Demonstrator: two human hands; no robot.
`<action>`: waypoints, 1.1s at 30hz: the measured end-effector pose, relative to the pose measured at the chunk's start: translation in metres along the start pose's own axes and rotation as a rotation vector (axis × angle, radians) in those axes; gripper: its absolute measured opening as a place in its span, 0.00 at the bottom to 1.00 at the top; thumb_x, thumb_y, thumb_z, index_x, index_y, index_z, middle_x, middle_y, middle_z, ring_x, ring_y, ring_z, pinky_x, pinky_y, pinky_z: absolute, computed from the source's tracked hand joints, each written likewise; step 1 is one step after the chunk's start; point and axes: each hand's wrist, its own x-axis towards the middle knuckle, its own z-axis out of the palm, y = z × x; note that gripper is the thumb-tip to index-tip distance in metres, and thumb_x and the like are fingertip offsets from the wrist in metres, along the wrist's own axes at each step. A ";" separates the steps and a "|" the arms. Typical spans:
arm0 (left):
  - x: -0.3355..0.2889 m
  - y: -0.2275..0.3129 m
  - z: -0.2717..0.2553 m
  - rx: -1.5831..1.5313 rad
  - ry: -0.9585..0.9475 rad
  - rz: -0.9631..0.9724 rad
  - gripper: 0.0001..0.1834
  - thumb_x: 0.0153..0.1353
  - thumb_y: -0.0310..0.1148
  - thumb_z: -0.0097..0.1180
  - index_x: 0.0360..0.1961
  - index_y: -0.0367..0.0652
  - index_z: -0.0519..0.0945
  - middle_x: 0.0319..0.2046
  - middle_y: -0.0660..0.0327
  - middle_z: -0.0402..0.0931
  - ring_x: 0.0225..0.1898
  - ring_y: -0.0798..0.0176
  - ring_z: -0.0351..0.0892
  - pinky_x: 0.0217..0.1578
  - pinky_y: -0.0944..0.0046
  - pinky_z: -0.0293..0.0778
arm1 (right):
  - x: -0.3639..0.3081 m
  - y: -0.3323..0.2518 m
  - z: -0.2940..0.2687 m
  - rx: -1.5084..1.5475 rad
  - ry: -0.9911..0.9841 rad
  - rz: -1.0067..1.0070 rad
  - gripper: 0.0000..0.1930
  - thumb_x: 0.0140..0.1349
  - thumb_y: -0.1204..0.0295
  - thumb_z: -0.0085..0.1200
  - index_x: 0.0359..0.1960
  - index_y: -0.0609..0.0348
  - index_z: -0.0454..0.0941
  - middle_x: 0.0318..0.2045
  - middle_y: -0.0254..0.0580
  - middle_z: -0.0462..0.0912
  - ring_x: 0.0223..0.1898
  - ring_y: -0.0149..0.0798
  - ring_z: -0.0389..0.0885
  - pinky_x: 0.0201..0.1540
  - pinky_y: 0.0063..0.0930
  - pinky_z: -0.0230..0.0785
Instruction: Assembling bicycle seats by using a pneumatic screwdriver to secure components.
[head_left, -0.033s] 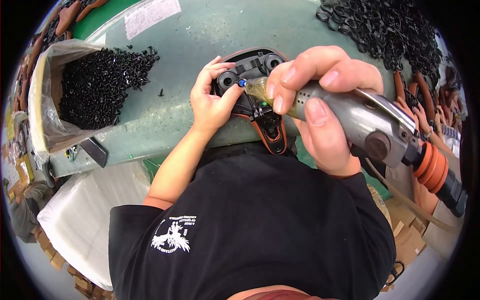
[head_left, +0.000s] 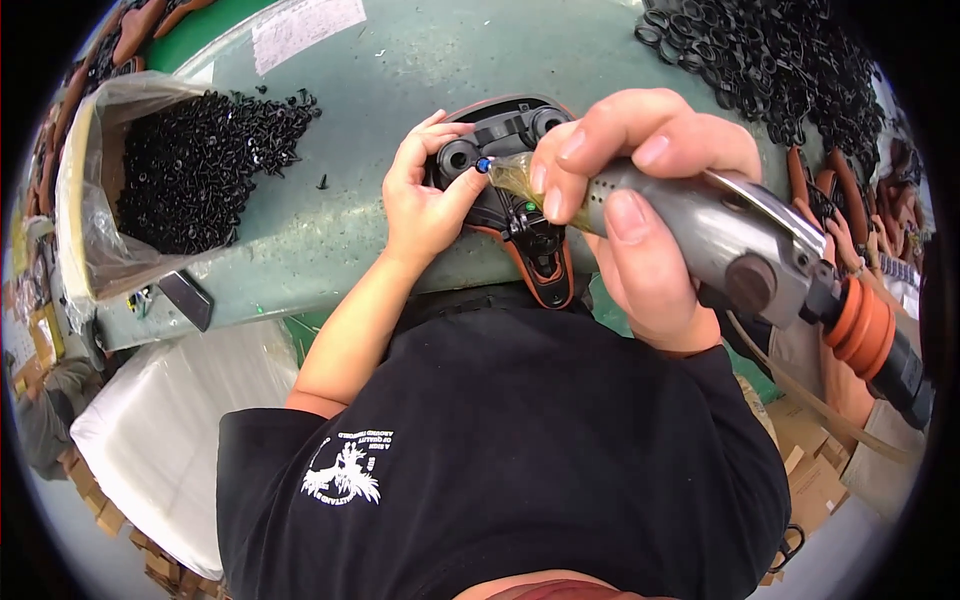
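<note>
A black plastic housing with orange edging [head_left: 493,213] sits at the table's near edge. It has a wide end with two round sockets and a tapered end pointing toward me. My left hand [head_left: 425,195] grips its left side, fingers over the far rim and thumb lying beside the left socket. My right hand [head_left: 650,185] is wrapped around a grey metal air screwdriver [head_left: 690,225], held tilted with its tip to the left. Yellowish tape covers the driver's nose. The small blue tip [head_left: 484,165] is by my left thumb; whether a screw is on it I cannot tell.
At the left, an open box lined with plastic [head_left: 85,200] lies spilling black screws [head_left: 190,170] onto the green table [head_left: 340,190]. A dark phone-like slab [head_left: 186,300] lies nearby. Black rings [head_left: 750,60] are heaped far right. Someone's arm [head_left: 850,240] shows at the right.
</note>
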 end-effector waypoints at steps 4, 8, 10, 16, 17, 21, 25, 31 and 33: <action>0.003 -0.004 -0.001 -0.008 -0.003 -0.069 0.22 0.51 0.32 0.75 0.47 0.41 0.84 0.51 0.59 0.86 0.67 0.46 0.74 0.69 0.46 0.67 | 0.006 0.014 0.007 -0.065 -0.035 0.021 0.16 0.71 0.80 0.50 0.57 0.54 0.65 0.48 0.57 0.78 0.36 0.41 0.80 0.49 0.49 0.78; 0.002 -0.004 0.001 0.062 0.018 -0.012 0.23 0.47 0.35 0.79 0.45 0.45 0.85 0.48 0.62 0.86 0.63 0.47 0.76 0.68 0.47 0.68 | 0.012 0.024 0.018 -0.144 -0.095 -0.001 0.15 0.70 0.82 0.51 0.55 0.56 0.65 0.46 0.57 0.79 0.36 0.41 0.82 0.51 0.49 0.79; 0.003 -0.005 -0.001 0.080 0.009 0.038 0.22 0.47 0.36 0.79 0.43 0.45 0.84 0.46 0.63 0.86 0.63 0.47 0.76 0.67 0.46 0.69 | 0.015 0.028 0.024 -0.141 -0.121 0.026 0.15 0.69 0.83 0.52 0.53 0.57 0.66 0.45 0.57 0.79 0.35 0.41 0.82 0.50 0.47 0.80; 0.002 -0.006 -0.001 0.094 0.070 0.036 0.20 0.46 0.33 0.76 0.41 0.46 0.83 0.44 0.63 0.87 0.61 0.45 0.78 0.64 0.46 0.73 | 0.018 0.045 0.031 -0.324 -0.257 0.036 0.12 0.64 0.84 0.54 0.47 0.59 0.68 0.41 0.54 0.81 0.35 0.42 0.83 0.46 0.44 0.82; 0.003 -0.007 0.000 0.090 0.066 0.052 0.20 0.46 0.33 0.77 0.41 0.46 0.83 0.44 0.63 0.87 0.61 0.45 0.78 0.64 0.46 0.73 | 0.020 0.046 0.030 -0.316 -0.276 0.040 0.12 0.64 0.84 0.54 0.47 0.59 0.68 0.41 0.54 0.81 0.35 0.42 0.83 0.46 0.44 0.82; 0.002 -0.009 -0.001 0.103 0.075 0.073 0.22 0.44 0.32 0.77 0.40 0.44 0.81 0.48 0.60 0.86 0.61 0.45 0.79 0.63 0.47 0.74 | 0.022 0.052 0.030 -0.347 -0.341 0.084 0.09 0.66 0.86 0.54 0.42 0.60 0.69 0.38 0.52 0.82 0.33 0.42 0.83 0.43 0.41 0.83; 0.002 -0.007 -0.002 0.092 0.084 0.076 0.22 0.44 0.31 0.76 0.40 0.42 0.79 0.53 0.55 0.85 0.60 0.45 0.79 0.64 0.48 0.73 | 0.028 0.070 0.033 -0.245 -0.305 0.093 0.10 0.68 0.83 0.56 0.46 0.61 0.70 0.40 0.55 0.83 0.32 0.40 0.82 0.41 0.37 0.82; -0.005 0.026 -0.052 0.183 -0.193 0.014 0.27 0.49 0.39 0.80 0.49 0.40 0.82 0.59 0.50 0.81 0.64 0.45 0.76 0.64 0.49 0.72 | 0.026 0.020 0.024 -0.107 -0.306 0.081 0.16 0.67 0.76 0.58 0.54 0.57 0.68 0.50 0.65 0.81 0.28 0.37 0.80 0.36 0.39 0.78; -0.005 0.030 -0.100 0.404 -0.168 0.062 0.23 0.54 0.32 0.75 0.51 0.41 0.82 0.56 0.53 0.82 0.60 0.49 0.79 0.60 0.53 0.75 | 0.022 -0.003 0.013 -0.056 -0.251 -0.009 0.16 0.65 0.76 0.52 0.54 0.56 0.67 0.50 0.58 0.78 0.27 0.36 0.79 0.36 0.40 0.76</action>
